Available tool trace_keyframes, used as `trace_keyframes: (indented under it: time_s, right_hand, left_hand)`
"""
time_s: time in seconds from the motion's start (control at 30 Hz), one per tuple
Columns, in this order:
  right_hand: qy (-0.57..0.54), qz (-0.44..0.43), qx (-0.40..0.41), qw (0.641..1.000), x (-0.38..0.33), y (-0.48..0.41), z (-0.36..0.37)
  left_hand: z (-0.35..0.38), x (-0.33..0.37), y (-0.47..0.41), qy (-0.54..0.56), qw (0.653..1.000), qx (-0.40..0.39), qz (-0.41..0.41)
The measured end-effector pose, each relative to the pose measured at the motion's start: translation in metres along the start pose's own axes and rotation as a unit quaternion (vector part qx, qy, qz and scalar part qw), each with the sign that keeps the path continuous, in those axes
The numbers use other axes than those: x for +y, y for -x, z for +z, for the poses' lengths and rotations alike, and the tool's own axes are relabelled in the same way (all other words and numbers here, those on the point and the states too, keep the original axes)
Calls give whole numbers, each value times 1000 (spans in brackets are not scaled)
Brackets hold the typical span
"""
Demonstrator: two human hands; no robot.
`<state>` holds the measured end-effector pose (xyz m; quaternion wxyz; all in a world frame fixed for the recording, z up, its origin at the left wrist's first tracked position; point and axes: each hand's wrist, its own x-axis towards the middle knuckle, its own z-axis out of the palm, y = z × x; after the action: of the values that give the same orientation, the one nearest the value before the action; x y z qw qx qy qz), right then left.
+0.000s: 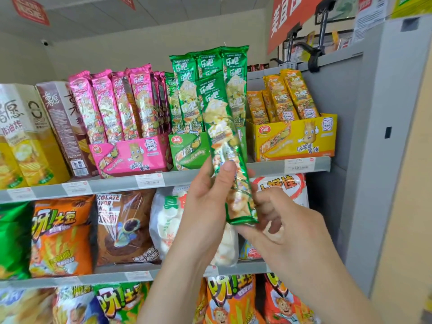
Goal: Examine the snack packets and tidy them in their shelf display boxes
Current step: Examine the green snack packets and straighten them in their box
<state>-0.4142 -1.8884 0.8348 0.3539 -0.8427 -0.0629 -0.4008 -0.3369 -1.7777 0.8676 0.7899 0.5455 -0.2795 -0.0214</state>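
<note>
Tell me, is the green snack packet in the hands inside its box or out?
Out. The green packet is held in front of the shelf by the left hand and right hand, its bottom end well below the green display box.

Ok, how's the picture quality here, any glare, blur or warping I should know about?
Head view: even, bright light; glare streaks on the held green packet and the brown chocolate bag; wide-angle bending tilts the grey upright; edges soft, both hands reasonably sharp.

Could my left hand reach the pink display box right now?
Probably not as things stand: the left hand is gripping the green packet together with the right hand. The path to the pink box looks open once it lets go.
</note>
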Motion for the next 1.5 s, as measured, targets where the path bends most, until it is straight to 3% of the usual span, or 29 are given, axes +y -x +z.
trace_keyframes:
  time_s: [0.1, 0.23, 0.33, 0.43, 0.57, 0.63, 0.77, 0.9, 0.97, 1.1, 1.27, 1.37, 1.5]
  right_hand:
    - [-97, 2, -12, 995, -3, 5, -2]
    - [-290, 41, 82, 953, -9, 15, 15]
    - [-345, 40, 125, 929, -9, 19, 26]
    - [-254, -24, 170, 952, -4, 20, 28]
    - [-106, -97, 193, 971, 1, 21, 24]
    - [-111, -85, 161, 977, 2, 21, 20]
    - [-250, 55, 81, 963, -1, 21, 14]
    - [-280, 78, 45, 956, 1, 19, 17]
    - [-266, 72, 70, 959, 1, 22, 21]
    - [-114, 0, 146, 983, 5, 27, 26]
    - [-14, -58, 164, 985, 11, 30, 31]
    - [7, -90, 124, 988, 11, 29, 32]
    - [-64, -85, 27, 994, 8, 23, 27]
  left_hand:
    - [1, 7, 2, 38, 999, 31, 13]
    - [9, 9, 3, 122, 991, -6, 52]
    - [9, 5, 2, 153, 988, 5, 24]
    - [8, 2, 5, 77, 995, 57, 9]
    - [3, 1, 6, -31, 996, 26, 80]
    - [0, 5, 6, -28, 995, 36, 83]
    - [-2, 7, 12, -7, 998, 8, 59]
    - [-4, 6, 15, 30, 999, -34, 28]
    - [-4, 7, 15, 8, 999, -31, 19]
    - [1, 16, 15, -96, 992, 35, 68]
    - [-4, 17, 11, -42, 996, 37, 64]
    - [-10, 13, 9, -42, 998, 21, 44]
    - [-20, 19, 3, -59, 997, -4, 43]
